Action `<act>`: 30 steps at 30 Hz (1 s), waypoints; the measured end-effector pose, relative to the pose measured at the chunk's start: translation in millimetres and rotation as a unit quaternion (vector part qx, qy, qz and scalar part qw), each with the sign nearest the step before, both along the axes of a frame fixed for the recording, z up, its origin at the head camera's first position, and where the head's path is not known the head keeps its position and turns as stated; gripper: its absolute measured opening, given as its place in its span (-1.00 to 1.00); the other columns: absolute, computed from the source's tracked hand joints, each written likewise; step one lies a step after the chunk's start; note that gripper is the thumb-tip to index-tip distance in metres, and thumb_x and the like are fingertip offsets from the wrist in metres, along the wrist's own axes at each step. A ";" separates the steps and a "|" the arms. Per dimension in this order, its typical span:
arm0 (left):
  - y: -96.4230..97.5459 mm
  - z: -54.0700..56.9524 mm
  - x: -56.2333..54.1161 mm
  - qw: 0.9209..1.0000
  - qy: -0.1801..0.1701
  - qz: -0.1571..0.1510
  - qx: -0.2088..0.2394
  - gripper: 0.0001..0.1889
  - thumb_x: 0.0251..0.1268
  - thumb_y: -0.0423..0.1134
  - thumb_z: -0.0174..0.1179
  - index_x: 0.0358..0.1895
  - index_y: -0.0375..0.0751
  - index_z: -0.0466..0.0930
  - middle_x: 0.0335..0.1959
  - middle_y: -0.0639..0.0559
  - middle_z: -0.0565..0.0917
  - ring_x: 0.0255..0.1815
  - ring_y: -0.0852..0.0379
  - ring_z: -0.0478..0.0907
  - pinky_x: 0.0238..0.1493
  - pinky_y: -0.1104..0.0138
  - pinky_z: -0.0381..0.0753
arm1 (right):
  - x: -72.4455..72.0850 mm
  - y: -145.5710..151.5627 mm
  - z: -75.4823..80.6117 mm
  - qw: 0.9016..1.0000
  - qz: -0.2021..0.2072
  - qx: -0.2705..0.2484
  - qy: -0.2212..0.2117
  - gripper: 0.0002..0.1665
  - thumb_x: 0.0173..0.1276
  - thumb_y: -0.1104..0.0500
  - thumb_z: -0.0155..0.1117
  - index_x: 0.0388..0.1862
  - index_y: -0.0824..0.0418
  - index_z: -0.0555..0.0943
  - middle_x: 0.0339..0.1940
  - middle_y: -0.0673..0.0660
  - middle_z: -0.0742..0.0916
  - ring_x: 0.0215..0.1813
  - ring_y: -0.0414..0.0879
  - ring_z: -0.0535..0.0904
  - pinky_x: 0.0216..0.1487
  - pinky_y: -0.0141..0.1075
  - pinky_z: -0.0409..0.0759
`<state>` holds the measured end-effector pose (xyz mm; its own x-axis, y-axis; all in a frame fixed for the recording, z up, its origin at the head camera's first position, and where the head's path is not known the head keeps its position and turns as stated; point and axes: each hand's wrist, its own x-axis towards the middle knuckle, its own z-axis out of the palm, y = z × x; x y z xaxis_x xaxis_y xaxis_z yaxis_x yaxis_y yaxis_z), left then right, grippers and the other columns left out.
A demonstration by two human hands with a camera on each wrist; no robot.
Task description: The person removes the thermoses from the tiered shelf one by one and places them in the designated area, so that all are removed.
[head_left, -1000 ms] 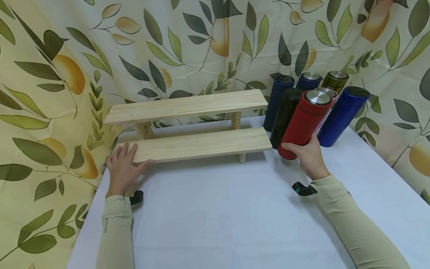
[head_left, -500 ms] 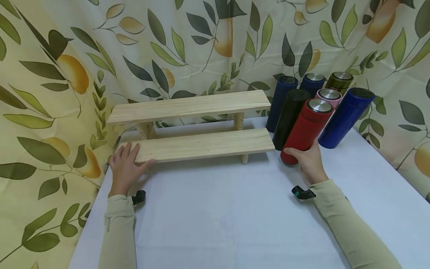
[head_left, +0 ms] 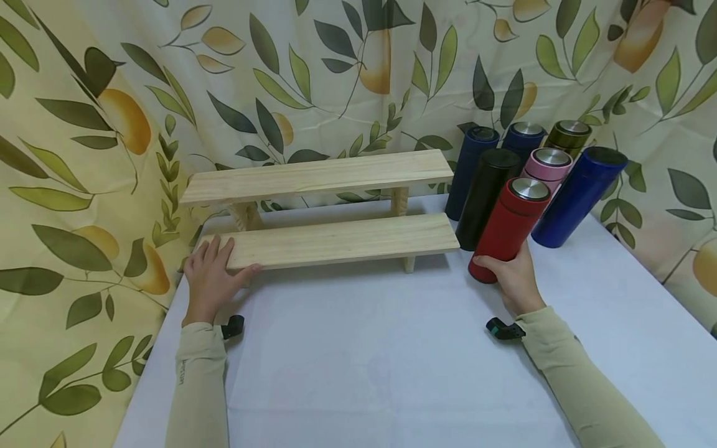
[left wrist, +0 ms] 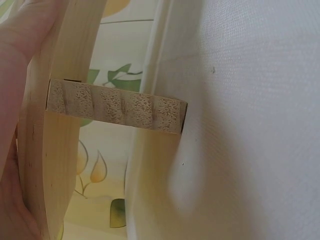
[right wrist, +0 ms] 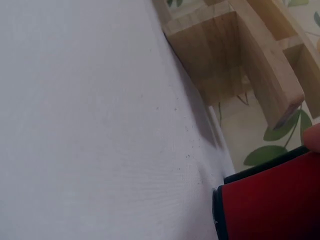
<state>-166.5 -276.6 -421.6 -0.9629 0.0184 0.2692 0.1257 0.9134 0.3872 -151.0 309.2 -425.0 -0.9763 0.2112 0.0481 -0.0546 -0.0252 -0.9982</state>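
Observation:
My right hand [head_left: 512,277] grips a red thermos flask [head_left: 506,227] with a steel-topped lid near its base, thumb across the front. In the right wrist view the red flask [right wrist: 280,200] fills the lower right corner, its dark base close to the white cloth; whether it touches is unclear. At the left end of a two-step wooden rack [head_left: 336,239], my left hand [head_left: 211,280] rests on the lower board, fingers extended over the top and thumb along the front edge. The left wrist view shows that board's leg [left wrist: 117,106] beside the hand.
Right of the rack, several more flasks stand close together: a black one [head_left: 487,199], a pink one [head_left: 546,165], a bright blue one [head_left: 579,196], two dark blue and an olive one [head_left: 570,134]. A leaf-patterned curtain [head_left: 313,74] hangs behind the white-covered table [head_left: 336,361].
The red flask has come slightly toward me in my right hand, away from the pink flask, which now shows more. My left hand stays on the board.

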 end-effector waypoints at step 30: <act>23.6 106.5 52.0 0.970 0.225 -0.021 0.088 -0.36 0.52 -0.09 0.24 0.55 -0.34 0.44 -0.05 -0.41 0.75 0.04 -0.46 0.60 0.09 -0.27 0.47 | 74.8 -22.4 137.8 0.904 -0.183 0.277 0.268 -0.09 0.43 0.14 0.22 0.72 0.28 0.23 0.76 0.09 0.21 0.74 0.00 0.03 0.67 -0.11 -0.18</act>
<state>-114.4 -253.0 -315.2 -0.7464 -0.0289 0.6649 0.3542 0.8285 0.4337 -76.1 286.9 -287.1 -0.6514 0.3138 0.6908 -0.4376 0.5884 -0.6799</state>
